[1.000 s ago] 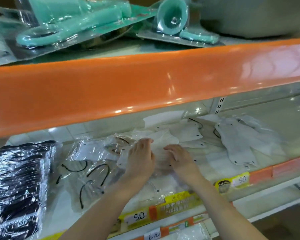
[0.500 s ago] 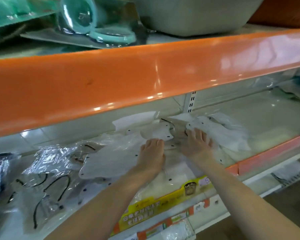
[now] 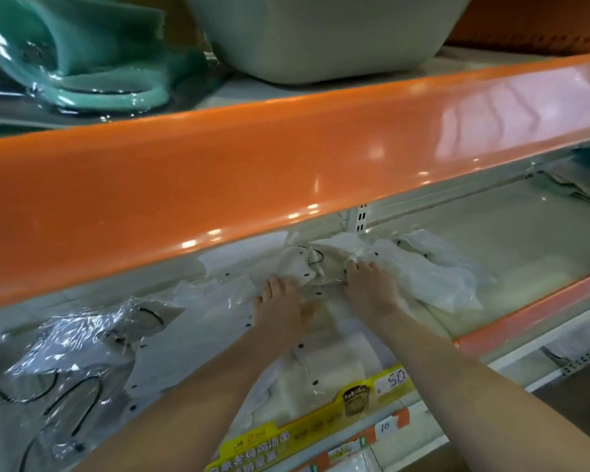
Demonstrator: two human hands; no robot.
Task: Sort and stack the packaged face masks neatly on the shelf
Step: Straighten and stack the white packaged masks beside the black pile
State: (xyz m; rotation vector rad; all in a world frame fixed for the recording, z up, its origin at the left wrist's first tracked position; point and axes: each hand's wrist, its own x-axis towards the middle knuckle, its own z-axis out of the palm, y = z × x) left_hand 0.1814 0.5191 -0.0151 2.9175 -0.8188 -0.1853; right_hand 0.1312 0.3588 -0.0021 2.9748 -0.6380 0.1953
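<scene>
Loose white face masks in clear plastic packets (image 3: 433, 274) lie scattered over the pale lower shelf (image 3: 531, 233), under the orange shelf edge. My left hand (image 3: 281, 306) rests flat, fingers straight, on a packet in the middle of the pile. My right hand (image 3: 371, 287) lies beside it to the right, fingers stretched onto another white mask packet (image 3: 303, 267) at the back. More packets with black ear loops (image 3: 72, 369) lie at the left.
The wide orange front of the upper shelf (image 3: 286, 158) hangs close over my hands. Above it stand teal plastic goods (image 3: 65, 63) and a grey tub (image 3: 320, 35). Yellow price labels (image 3: 354, 400) line the front edge. Bare shelf lies to the right.
The view has shifted right and closer. Both hands have moved right and deeper along the shelf, from the middle packets to the white packets at the back. The black stack at left is out of view.
</scene>
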